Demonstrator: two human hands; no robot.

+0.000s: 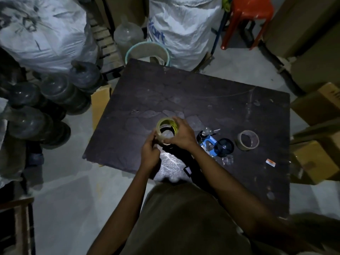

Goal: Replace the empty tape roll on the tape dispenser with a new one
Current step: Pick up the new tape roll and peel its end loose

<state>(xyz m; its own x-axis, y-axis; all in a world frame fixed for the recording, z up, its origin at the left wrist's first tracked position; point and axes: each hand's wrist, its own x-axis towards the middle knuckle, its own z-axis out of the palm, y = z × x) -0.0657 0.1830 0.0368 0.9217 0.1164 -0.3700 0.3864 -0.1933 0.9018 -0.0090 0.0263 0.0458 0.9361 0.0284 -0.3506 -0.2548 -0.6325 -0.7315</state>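
Dispenser (215,145) right of hands, empty core (247,140) beyond

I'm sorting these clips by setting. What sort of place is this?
Probably a storeroom or warehouse corner used for packing. Big white woven sacks stand behind the dark work board, cardboard boxes are stacked at the right, and empty water jugs are piled on the left.

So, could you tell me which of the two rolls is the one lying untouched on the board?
The brown empty core, right of the blue dispenser; the yellow-lined roll is in both hands.
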